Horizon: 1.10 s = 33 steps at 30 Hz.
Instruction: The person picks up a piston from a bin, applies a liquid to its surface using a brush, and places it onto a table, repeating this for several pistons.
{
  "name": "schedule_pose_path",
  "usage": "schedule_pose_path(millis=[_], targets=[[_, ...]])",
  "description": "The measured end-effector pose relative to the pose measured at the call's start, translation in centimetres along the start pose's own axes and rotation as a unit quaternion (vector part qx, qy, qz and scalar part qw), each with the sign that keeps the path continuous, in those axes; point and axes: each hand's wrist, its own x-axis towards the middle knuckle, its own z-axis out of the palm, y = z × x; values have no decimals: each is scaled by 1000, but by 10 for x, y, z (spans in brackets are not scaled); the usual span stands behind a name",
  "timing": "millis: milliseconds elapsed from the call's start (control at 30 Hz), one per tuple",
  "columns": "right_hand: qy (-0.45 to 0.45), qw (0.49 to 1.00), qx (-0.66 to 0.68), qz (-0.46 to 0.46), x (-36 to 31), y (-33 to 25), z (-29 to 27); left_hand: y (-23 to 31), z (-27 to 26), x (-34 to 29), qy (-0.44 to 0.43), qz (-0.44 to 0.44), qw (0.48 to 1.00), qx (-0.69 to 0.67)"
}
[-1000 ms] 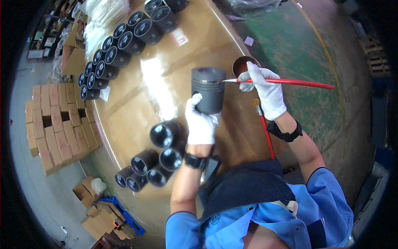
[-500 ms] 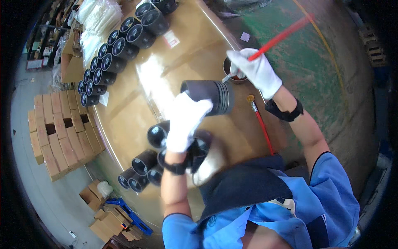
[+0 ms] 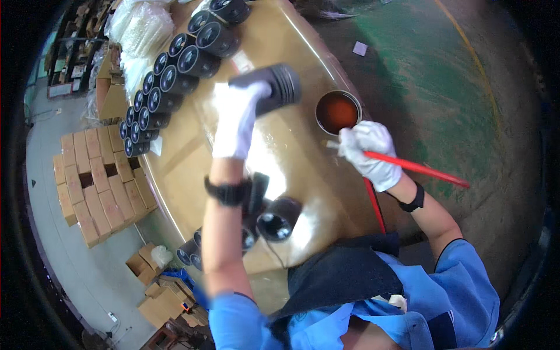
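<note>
My left hand [image 3: 238,119], in a white glove, is closed around a black cylinder liner [image 3: 283,83] with grooves near its right end. The liner is held tilted over the brown-covered table, toward the standing rows. My right hand [image 3: 376,153], also gloved, grips a red-handled brush [image 3: 429,168]. Its tip pokes out left of the fingers, just below a round bowl [image 3: 318,116] of reddish-brown liquid. A second red-handled brush [image 3: 374,204] lies along the table's right edge, its upper end hidden by my right hand.
Rows of black liners [image 3: 169,79] stand along the table's far left edge, beside clear plastic bags [image 3: 140,29]. More liners [image 3: 279,219] stand near my body, partly behind my left forearm. Stacked cartons [image 3: 105,181] are on the floor at left. Green floor [image 3: 420,70] lies right of the table.
My left hand has carried the liner up and left, away from the bowl. My right hand has come down from over the bowl, and its brush handle now points right and downward.
</note>
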Motion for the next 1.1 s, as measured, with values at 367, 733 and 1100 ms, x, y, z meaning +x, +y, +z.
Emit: schedule_pose_path(millis=[367, 733, 1100], targets=[[127, 923, 86, 354, 11, 74, -41, 0, 2, 245, -43, 128, 786, 604], [214, 856, 249, 398, 29, 67, -41, -14, 7, 173, 87, 332, 809, 478], [31, 866, 231, 442, 11, 35, -28, 78, -55, -190, 13, -209, 962, 173]])
